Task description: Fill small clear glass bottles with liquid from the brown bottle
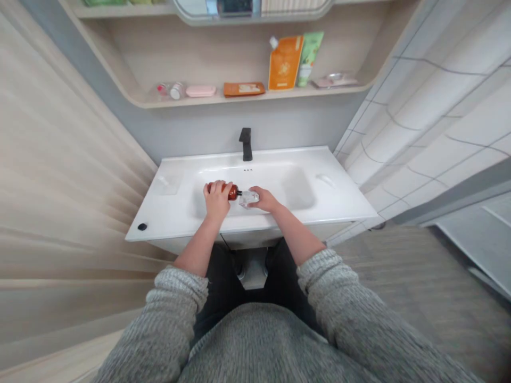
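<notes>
My left hand (216, 200) is wrapped round a brown bottle (231, 191) held on its side over the white sink basin (295, 186). The bottle's dark neck points right, toward a small clear container (248, 198). My right hand (266, 200) grips that clear container, which sits right at the bottle's mouth. Both hands are over the front part of the basin, below the black faucet (246, 143).
A small black object (142, 226) lies on the sink's front left corner. The wall shelf (247, 98) above holds an orange pouch (285, 62), a green tube (310, 57), a pink case (200, 91) and small items. Tiled wall on the right, panelled wall on the left.
</notes>
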The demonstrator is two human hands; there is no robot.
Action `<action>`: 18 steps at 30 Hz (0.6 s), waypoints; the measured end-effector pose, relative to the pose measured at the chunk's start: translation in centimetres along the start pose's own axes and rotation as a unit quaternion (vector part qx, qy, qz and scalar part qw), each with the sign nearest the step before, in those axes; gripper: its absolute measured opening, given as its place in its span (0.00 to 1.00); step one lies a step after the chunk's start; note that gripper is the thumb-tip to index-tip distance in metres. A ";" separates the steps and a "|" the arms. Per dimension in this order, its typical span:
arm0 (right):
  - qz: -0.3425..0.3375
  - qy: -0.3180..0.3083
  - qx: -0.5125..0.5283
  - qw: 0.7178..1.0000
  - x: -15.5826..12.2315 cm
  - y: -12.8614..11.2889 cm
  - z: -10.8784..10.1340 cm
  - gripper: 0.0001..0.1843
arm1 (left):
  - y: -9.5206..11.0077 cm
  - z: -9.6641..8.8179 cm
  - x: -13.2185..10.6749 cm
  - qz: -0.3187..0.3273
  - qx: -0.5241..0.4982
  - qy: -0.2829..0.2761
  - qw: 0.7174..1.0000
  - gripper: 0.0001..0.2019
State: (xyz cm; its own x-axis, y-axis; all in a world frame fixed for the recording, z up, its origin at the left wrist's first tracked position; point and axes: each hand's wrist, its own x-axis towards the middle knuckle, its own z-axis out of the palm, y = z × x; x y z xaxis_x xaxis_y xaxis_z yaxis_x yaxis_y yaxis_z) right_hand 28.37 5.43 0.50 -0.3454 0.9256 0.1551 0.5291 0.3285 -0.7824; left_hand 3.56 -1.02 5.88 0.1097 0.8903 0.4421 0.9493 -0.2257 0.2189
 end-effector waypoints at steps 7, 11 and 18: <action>-0.007 -0.004 0.004 1.000 0.1 0.4 0.1 0.41 | 0.0 0.0 0.0 0.001 -0.001 0.003 1.000 0.31; -0.011 0.001 0.003 1.000 0.1 0.6 0.1 0.41 | 0.1 -0.1 0.0 0.000 0.005 -0.002 1.000 0.31; -0.009 -0.003 0.007 1.000 0.1 0.5 0.1 0.41 | 0.1 -0.1 0.0 -0.005 0.005 -0.002 1.000 0.32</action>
State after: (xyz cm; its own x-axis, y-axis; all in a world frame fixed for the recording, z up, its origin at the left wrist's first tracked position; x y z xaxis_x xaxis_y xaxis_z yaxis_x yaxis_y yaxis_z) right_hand 28.56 5.65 0.10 -0.3595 0.9184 0.1652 0.5127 0.3423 -0.7873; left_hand 3.64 -1.09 6.04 0.1002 0.8938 0.4370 0.9531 -0.2124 0.2158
